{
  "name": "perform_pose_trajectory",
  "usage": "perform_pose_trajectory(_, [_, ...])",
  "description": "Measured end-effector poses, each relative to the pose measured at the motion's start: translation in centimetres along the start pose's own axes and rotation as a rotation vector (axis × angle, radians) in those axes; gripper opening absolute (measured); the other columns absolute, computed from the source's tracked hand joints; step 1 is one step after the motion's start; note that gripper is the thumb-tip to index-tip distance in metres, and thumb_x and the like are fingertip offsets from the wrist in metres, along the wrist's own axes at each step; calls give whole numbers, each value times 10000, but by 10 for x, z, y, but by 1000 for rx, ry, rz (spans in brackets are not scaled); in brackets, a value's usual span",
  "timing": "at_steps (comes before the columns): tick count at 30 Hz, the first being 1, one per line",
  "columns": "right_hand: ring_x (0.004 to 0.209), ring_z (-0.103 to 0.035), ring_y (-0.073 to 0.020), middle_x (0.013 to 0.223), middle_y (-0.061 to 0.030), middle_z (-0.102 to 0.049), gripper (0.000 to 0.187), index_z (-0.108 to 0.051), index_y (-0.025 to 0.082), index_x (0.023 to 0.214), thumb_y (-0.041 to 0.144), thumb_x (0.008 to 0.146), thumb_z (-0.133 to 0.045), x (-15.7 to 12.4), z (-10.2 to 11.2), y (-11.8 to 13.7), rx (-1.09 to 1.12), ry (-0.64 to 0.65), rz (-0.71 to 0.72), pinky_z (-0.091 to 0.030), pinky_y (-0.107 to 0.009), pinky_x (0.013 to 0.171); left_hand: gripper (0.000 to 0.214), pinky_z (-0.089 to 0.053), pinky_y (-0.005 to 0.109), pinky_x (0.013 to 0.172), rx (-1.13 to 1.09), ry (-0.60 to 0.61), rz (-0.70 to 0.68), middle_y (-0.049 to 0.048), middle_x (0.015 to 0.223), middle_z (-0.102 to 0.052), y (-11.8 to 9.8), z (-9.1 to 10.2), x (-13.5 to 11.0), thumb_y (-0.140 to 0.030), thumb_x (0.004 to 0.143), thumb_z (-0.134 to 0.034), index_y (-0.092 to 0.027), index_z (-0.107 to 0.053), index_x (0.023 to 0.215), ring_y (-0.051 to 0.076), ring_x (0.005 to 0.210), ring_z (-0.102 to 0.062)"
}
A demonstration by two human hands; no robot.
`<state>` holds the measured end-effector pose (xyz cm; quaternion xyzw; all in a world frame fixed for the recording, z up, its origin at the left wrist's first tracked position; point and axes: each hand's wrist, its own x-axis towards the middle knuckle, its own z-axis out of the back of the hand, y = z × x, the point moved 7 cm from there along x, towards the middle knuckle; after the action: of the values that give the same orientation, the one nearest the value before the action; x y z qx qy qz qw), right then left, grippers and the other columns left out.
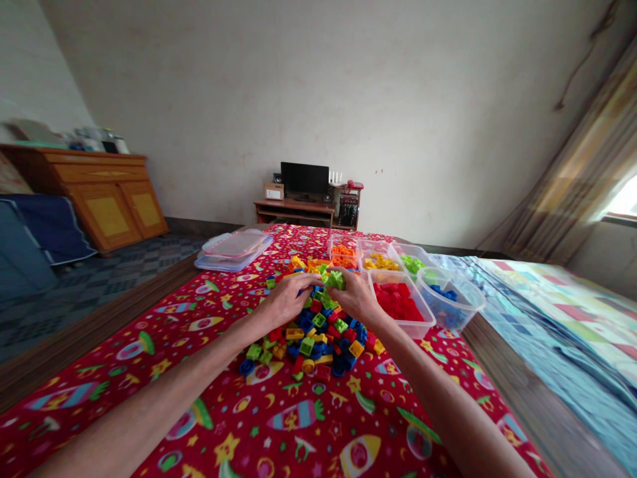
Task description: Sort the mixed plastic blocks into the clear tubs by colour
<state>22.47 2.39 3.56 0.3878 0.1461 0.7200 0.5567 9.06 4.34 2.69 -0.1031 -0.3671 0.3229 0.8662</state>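
A heap of plastic building blocks [318, 321] in blue, red, yellow, green and orange lies on the red patterned cloth [239, 425]. My right hand [355, 292] is closed around several light green blocks [335, 280] above the far part of the heap. From the other side my left hand [291, 297] reaches over the heap, fingers bent, tips close to those green blocks. Some blue shows beneath its fingers; what they grip is hidden. Right of my right hand stands a clear tub of red blocks [428, 320].
Behind it are clear boxes with orange blocks [343, 251], yellow blocks [381, 261] and green blocks [412, 264]. A round tub [460, 312] with blue blocks stands at the right. Stacked plastic lids [233, 251] lie at the far left. A bed [562, 312] adjoins the table's right side.
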Motion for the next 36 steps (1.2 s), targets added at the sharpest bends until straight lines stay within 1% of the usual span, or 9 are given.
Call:
perform_pose_trajectory(5, [729, -601, -145, 826, -14, -685, 423, -623, 208, 1138, 143, 724, -575, 0, -1, -1, 16, -2, 13, -452, -260, 720, 323, -444, 375, 1028, 2, -3, -11, 37, 1107, -705, -1, 0, -1, -167, 805, -429, -212, -702, 973, 209, 1110, -610])
perform_pose_trajectory(13, [744, -604, -149, 836, -21, -678, 442, -614, 190, 1168, 149, 730, -576, 0, -2, -2, 10, 16, -4, -454, -263, 726, 315, -447, 390, 1022, 9, -7, -22, 49, 1109, -700, 3, -2, -1, -160, 800, -424, -208, -702, 941, 219, 1110, -612])
perform_pose_trajectory(26, [735, -602, -153, 857, -24, -686, 440, -619, 199, 1161, 138, 728, -578, 1, -2, -2, 31, 21, 10, -460, -264, 723, 344, -447, 384, 1022, 13, 31, -16, 38, 1122, -695, -1, 0, -1, -149, 795, -423, -219, -707, 976, 209, 1125, -597])
perform_pose_trajectory(29, [720, -601, -150, 853, -31, -685, 455, -614, 181, 1179, 135, 728, -575, 1, -2, -2, 16, 30, -5, -458, -256, 709, 344, -445, 381, 1024, 22, 37, -8, 36, 1126, -694, 1, -1, -1, -149, 795, -423, -218, -707, 977, 207, 1123, -599])
perform_pose_trajectory(33, [704, -590, -143, 822, -14, -679, 439, -621, 205, 1165, 145, 733, -568, 0, -1, 0, 25, 30, -4, -453, -248, 700, 324, -444, 393, 1022, 13, 40, -18, 49, 1126, -694, 5, -3, -1, -169, 804, -428, -213, -710, 957, 219, 1116, -605])
perform_pose_trajectory(36, [696, -583, -141, 828, -16, -674, 432, -627, 204, 1160, 157, 734, -571, -1, -1, 0, 31, 31, -14, -451, -242, 689, 323, -445, 395, 1022, 4, 39, -26, 56, 1125, -694, 6, -3, -1, -173, 805, -421, -209, -710, 943, 223, 1114, -608])
